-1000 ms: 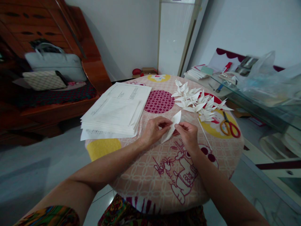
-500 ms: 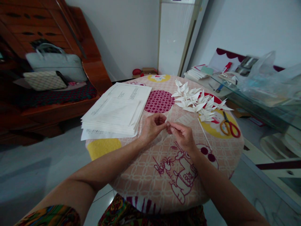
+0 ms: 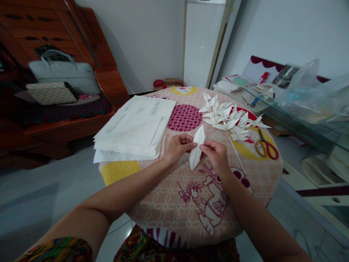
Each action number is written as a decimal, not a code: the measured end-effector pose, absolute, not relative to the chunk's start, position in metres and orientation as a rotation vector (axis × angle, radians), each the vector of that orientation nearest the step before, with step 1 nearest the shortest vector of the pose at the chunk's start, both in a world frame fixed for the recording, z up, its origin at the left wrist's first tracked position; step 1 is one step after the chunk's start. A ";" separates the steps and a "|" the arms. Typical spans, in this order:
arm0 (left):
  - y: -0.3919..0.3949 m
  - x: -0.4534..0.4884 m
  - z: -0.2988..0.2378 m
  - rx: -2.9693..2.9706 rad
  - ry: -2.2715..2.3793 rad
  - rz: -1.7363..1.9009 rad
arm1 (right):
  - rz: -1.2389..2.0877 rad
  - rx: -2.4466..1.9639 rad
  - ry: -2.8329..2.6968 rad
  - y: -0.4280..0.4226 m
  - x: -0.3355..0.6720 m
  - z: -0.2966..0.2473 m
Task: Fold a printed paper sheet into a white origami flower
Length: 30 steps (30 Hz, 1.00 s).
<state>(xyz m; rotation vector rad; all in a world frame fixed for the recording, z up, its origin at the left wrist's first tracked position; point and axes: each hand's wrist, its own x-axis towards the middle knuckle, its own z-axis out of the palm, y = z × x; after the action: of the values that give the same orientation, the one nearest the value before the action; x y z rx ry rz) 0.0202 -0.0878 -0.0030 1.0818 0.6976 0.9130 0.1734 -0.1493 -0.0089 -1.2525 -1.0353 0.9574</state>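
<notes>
Between my two hands is a folded white paper piece, a long narrow diamond with creases along it, standing on its point. My left hand pinches its left edge between thumb and fingers. The right edge is gripped by my right hand, thumb in front. Beyond them to the right lies a cluster of folded paper flowers with pointed petals. A thin white stick lies on the cloth, right of my right hand.
A stack of printed paper sheets covers the table's left side. Scissors with orange and red handles lie at the right. The round table has a patterned cloth. Beside it stands a glass shelf with a plastic bag.
The paper piece has turned and opened from a thin edge-on shape into a wide flat diamond facing me. My right hand has shifted slightly right, away from the left.
</notes>
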 end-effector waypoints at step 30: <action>-0.095 0.015 0.008 1.314 0.608 0.999 | 0.917 -1.178 -1.009 -0.159 0.173 0.000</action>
<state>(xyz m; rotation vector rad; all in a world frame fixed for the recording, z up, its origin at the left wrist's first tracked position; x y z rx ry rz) 0.0149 -0.0951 0.0082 1.3142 0.6083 0.9993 0.1728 -0.1590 0.0001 -1.1782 -1.0086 0.9175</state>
